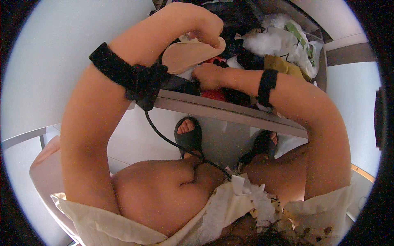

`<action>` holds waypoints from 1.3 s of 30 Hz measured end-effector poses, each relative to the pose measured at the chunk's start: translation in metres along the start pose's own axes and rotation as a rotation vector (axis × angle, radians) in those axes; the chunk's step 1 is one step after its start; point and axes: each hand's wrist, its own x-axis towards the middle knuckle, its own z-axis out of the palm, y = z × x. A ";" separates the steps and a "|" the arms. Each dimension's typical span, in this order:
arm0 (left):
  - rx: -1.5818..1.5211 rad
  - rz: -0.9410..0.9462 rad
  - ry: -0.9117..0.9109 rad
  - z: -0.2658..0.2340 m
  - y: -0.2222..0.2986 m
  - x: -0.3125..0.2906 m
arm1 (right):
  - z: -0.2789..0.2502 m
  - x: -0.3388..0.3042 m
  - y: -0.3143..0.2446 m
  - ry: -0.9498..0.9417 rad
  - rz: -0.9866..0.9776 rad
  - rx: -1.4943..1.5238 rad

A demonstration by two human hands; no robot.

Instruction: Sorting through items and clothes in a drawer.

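My left hand (209, 30) reaches over the far left part of an open drawer (230, 111). Its fingers are pinched on the end of a flat beige oval piece (186, 57), shaped like an insole. Just nearer and to the right, my right hand (208, 76) is down among the drawer's contents with its fingers curled. Something whitish shows beside those fingers, but what they hold, if anything, is hidden. Red fabric (214, 95) and dark items lie below and around the right hand.
Crumpled clear plastic bags (279, 41) and a mustard-coloured cloth piece (285, 66) fill the drawer's right side. A black strap with a box (145, 84) sits on my left forearm, its cable (164, 139) hanging past my knees. Below the drawer are my feet in dark slippers (189, 141).
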 end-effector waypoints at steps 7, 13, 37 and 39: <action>-0.102 0.056 -0.005 -0.009 -0.001 -0.023 | -0.048 -0.070 0.010 0.169 -0.020 0.189; -0.042 -0.041 -0.069 0.010 0.005 0.004 | -0.064 -0.144 -0.009 0.337 0.145 0.380; -0.042 -0.062 -0.157 0.017 -0.002 -0.005 | -0.059 -0.150 -0.027 0.586 0.216 0.688; -0.055 -0.081 -0.122 0.008 -0.005 0.016 | -0.052 -0.133 -0.005 0.601 0.241 0.717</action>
